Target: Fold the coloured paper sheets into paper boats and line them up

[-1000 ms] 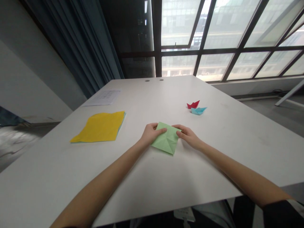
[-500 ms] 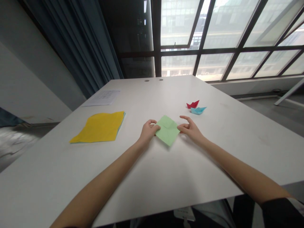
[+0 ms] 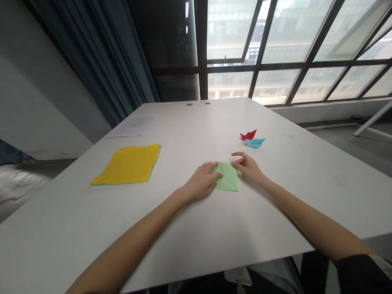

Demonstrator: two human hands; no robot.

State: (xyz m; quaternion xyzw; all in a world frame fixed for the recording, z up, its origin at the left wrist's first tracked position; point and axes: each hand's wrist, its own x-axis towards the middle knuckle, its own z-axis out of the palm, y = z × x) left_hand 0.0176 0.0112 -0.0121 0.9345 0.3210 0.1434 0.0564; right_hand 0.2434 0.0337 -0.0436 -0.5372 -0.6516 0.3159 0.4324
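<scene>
A light green folded paper square (image 3: 229,179) lies on the white table (image 3: 196,228) in front of me, with crease lines across its face. My left hand (image 3: 204,179) rests flat over its left side, thumb stretched onto the paper and fingers covering that edge. At the upper right corner, my right hand (image 3: 246,165) pinches the paper between thumb and fingertip, with another finger raised. Beyond that hand sit two small folded paper boats, a red paper boat (image 3: 248,135) and a light blue paper boat (image 3: 255,143) close together.
To the left lies a stack of paper sheets (image 3: 131,165), yellow on top with a blue-green edge beneath. A printed white sheet (image 3: 131,126) is farther back near the left edge. Behind the table are a blue curtain (image 3: 101,49) and windows (image 3: 281,83).
The green paper has turned from a diamond to a square and come down flat, slightly to the right. My left hand has gone from pinching its corner to lying over it.
</scene>
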